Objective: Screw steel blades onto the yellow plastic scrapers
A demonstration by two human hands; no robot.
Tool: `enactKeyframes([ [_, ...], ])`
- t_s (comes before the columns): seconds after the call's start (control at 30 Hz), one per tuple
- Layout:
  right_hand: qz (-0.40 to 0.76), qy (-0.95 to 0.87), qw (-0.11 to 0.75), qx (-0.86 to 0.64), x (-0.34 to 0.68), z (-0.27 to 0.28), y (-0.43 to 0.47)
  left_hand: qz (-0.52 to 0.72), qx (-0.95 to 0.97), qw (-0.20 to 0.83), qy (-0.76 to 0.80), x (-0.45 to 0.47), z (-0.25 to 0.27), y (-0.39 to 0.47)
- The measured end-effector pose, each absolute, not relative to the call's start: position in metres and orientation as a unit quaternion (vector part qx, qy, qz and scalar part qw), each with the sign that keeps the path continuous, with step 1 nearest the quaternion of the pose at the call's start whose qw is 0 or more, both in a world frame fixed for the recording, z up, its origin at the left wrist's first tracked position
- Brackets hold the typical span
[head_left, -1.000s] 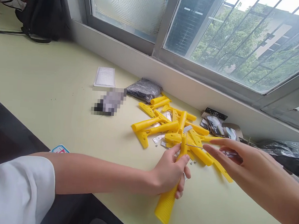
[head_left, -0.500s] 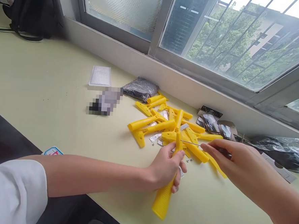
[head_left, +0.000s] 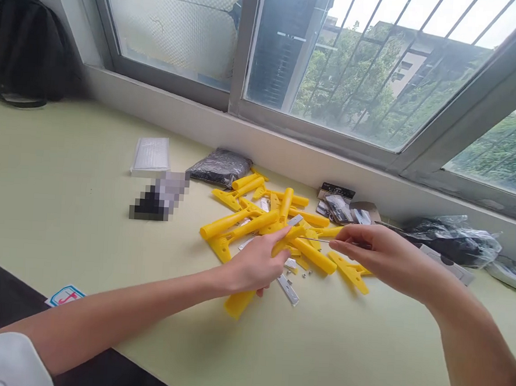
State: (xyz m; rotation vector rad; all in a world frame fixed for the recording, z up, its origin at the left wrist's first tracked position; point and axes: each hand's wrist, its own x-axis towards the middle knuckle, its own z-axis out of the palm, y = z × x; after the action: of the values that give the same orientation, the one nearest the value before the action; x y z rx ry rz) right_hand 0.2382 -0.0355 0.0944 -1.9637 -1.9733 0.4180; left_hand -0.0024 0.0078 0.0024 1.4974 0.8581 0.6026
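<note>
My left hand (head_left: 258, 260) is closed around a yellow plastic scraper (head_left: 239, 303), whose handle end points down toward me. Its head leans up and to the right. In my right hand (head_left: 381, 253) I grip a screwdriver (head_left: 316, 239); the thin metal shaft reaches left and its tip is at or beside the scraper's head. Contact is hard to make out. My fingers mostly hide the screwdriver's handle. Behind and around the left hand lies a pile of yellow scrapers (head_left: 263, 219). Small metal nuts or screws (head_left: 304, 275) and a flat silvery strip (head_left: 287, 290) lie close by.
Along the window sill are a black plastic-wrapped package (head_left: 220, 166), small dark packets (head_left: 338, 205) and a clear bag with black contents (head_left: 447, 242). A clear flat case (head_left: 151, 155) lies left, near a pixelated patch. A black backpack (head_left: 33, 51) stands at far left.
My left hand has turned the scraper, so its head now tilts right instead of standing nearly straight. The silvery strip shows more fully below the hand. The camera view has shifted.
</note>
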Motion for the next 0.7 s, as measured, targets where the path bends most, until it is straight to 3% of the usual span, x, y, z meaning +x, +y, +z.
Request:
enactKeyframes([
  [0.13,0.222,-0.686,0.083,-0.688,0.253,0.093,-0.027,0.259,0.632,0.625,0.379,-0.001,0.005,0.01],
  [0.3,0.23,-0.662,0.06,-0.711,0.263,0.09,-0.019,0.275,0.669,0.567,0.394,-0.002,0.009,0.012],
  [0.5,0.213,-0.647,0.09,-0.727,0.264,0.087,-0.022,0.3,0.635,0.609,0.368,0.0,0.005,0.012],
  [0.7,0.164,-0.659,0.197,-0.708,0.26,0.094,-0.022,0.385,0.467,0.743,0.286,0.004,0.016,0.012],
])
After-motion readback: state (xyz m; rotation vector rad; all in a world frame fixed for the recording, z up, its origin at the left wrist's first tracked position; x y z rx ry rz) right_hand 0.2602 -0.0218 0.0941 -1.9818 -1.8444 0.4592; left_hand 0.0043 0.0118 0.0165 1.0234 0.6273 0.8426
